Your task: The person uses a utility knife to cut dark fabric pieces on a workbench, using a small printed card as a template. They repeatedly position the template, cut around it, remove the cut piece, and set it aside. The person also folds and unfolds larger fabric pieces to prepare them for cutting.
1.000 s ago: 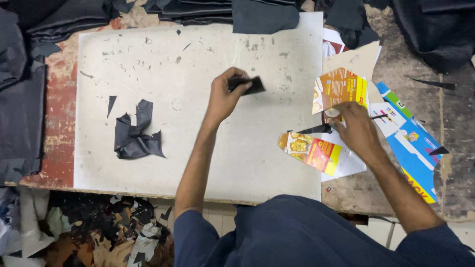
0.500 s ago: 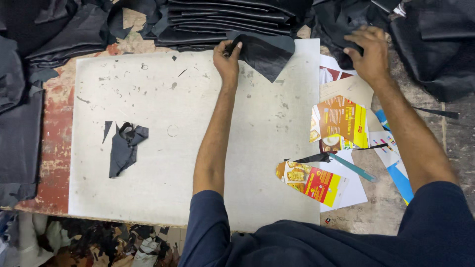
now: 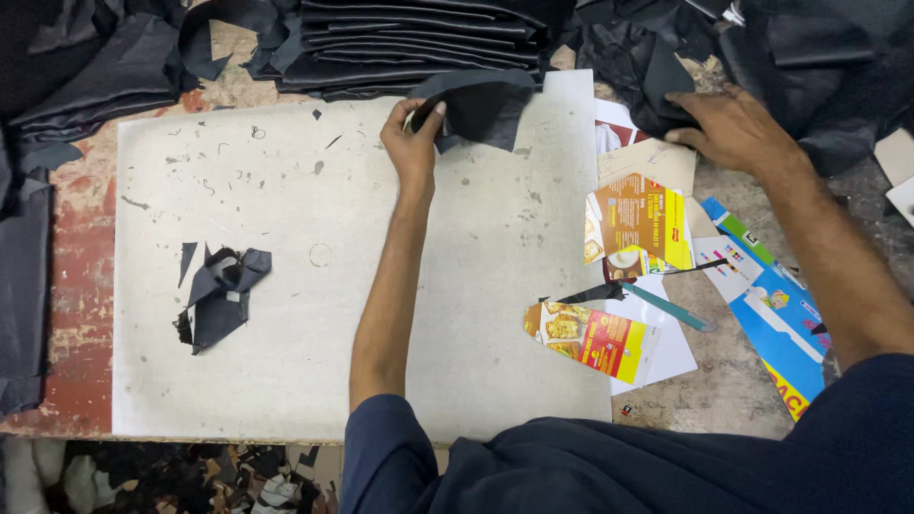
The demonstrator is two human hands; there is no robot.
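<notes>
Left hand (image 3: 414, 143): fingers closed on the edge of a dark piece (image 3: 479, 107), pinching it at the far end of the white board (image 3: 314, 314). The piece lies partly on the board, its far edge against the stack (image 3: 419, 38) of folded dark sheets.

Right hand (image 3: 728, 124): palm down on a dark heap (image 3: 647, 67) to the right of the board, fingers curled onto the material; whether it actually grips any cannot be told.

Board: pale, scuffed, flat on a worn red and grey table (image 3: 67, 286). On its left part, 1 crumpled dark scrap (image 3: 221, 295), well apart from both hands.

Right of the board: 2 flattened printed cartons, 1 orange-yellow (image 3: 640, 224), 1 red-yellow (image 3: 588, 338) overlapping the board's edge; 1 blue carton (image 3: 776, 324) further right; 1 teal-handled tool (image 3: 666, 306) lying between them.

Near edge, lower left: offcuts (image 3: 171, 476) below the table.
</notes>
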